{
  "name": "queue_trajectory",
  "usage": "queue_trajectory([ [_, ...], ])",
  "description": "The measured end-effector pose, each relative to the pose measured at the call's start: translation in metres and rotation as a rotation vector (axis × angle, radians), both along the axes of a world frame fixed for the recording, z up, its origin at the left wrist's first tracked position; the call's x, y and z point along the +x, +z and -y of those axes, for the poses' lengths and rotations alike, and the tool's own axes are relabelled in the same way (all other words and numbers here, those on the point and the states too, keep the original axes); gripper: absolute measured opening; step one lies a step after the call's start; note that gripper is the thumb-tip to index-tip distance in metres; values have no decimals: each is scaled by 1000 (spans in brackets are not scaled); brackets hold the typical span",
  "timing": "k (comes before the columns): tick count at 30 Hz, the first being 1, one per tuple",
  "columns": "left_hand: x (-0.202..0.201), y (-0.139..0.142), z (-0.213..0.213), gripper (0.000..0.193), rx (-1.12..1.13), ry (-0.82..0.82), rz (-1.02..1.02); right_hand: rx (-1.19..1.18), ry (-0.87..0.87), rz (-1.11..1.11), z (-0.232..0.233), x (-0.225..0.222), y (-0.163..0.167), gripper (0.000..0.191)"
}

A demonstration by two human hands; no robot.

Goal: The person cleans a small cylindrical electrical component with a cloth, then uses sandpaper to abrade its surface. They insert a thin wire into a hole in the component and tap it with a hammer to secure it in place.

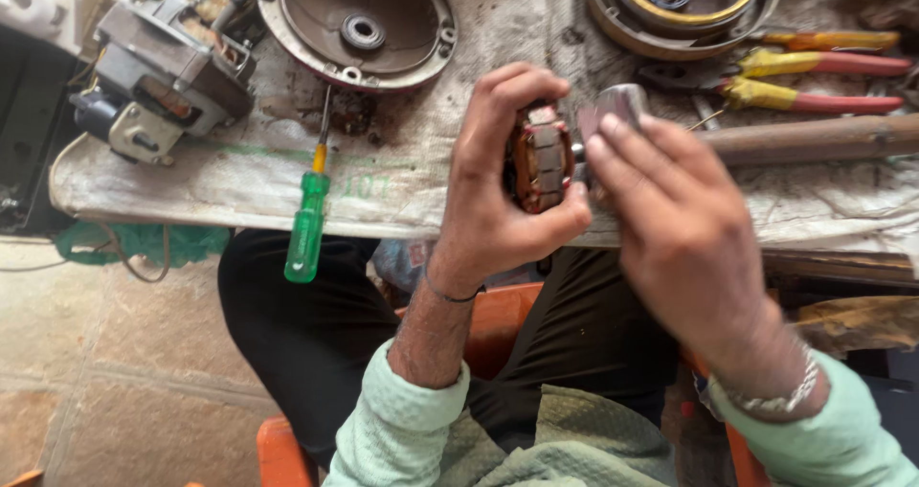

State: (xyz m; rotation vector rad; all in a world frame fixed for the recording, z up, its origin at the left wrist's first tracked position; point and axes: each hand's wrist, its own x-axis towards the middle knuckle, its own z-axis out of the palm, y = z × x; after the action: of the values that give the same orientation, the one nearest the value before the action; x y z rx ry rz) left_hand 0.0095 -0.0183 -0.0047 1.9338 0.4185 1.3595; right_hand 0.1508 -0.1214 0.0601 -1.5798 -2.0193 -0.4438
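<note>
Bench clutter around the work

Green screwdriver [308,221] left of centre; grey motor [158,75] upper left; red-handled pliers [814,80], perhaps two pairs, upper right.

The left hand [503,195] is up over the near edge of the bench [239,176], its fingers curled shut in a tight grip. The right hand [670,224] is beside it, palm down, fingers stretched forward. Both arms are bent.

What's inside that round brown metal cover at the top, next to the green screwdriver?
Inside the round brown cover sits a small dark ring-shaped bearing at its centre, with bare rusty metal around it. What lies under the cover is hidden. The green screwdriver lies just below it.
</note>
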Motion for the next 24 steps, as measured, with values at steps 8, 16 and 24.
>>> queue_trajectory([
  [8,1,-1,0,63,-27,-13,3,11,25,-42,1,5,-10,43],
  [16,0,0,0,63,-15,-14,16,-24,-3,-75,3,5,-8,41],
  [24,-1,1,1,63,-23,-5,4,32,-132,72,4,11,-21,30],
])
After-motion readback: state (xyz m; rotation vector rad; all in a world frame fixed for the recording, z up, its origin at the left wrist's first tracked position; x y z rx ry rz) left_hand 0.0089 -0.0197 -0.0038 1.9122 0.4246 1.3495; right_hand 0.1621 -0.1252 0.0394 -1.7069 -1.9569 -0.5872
